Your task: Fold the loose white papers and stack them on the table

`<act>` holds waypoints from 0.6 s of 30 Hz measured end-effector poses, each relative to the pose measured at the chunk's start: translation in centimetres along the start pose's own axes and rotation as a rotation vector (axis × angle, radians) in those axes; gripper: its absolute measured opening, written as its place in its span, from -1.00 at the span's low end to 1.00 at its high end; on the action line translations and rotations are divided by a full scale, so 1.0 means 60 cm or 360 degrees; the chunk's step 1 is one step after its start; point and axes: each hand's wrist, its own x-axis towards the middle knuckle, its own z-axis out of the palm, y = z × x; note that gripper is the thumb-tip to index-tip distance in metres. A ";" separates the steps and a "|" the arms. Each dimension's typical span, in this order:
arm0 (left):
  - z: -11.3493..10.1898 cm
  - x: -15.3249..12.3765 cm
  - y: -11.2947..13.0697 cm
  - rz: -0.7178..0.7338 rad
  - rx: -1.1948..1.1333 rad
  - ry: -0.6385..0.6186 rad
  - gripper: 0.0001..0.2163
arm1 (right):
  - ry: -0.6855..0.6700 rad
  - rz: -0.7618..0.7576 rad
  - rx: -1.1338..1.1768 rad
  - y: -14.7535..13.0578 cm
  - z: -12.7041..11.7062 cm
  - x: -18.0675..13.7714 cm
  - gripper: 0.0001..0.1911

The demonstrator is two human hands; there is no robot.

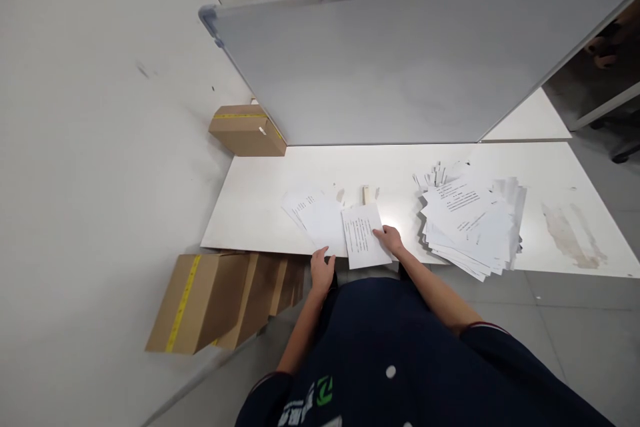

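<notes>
My right hand (390, 239) grips the right edge of a printed sheet of paper (363, 237), with fingers lying over its top side. The sheet's near end reaches past the table's front edge. My left hand (323, 269) is at the table's front edge, fingers apart and holding nothing, just left of that sheet. Close above it lie a few overlapping sheets (320, 219), partly printed. A small pale wooden-looking block (366, 194) touches or sits just behind the far edge of the held sheet.
An untidy stack of printed papers (465, 223) covers the table's right part, with paper strips (434, 175) behind it. A whiteboard (380, 67) stands along the white table's (260, 213) back. One cardboard box (247, 130) sits at the back left; several more boxes (200, 300) stand below left.
</notes>
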 end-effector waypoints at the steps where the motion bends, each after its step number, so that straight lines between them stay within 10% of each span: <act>1: -0.002 0.005 -0.004 0.0150 0.0267 -0.0018 -0.65 | 0.0056 -0.0039 -0.0056 0.004 -0.005 0.000 -0.66; 7: -0.020 0.044 -0.019 0.0616 0.1003 -0.0252 -0.58 | 0.0212 -0.0137 -0.0226 0.019 -0.031 -0.006 -0.65; 18: -0.050 0.095 -0.037 0.0658 0.0673 -0.0536 -0.79 | 0.0189 -0.0124 -0.0249 0.031 -0.042 -0.009 -0.69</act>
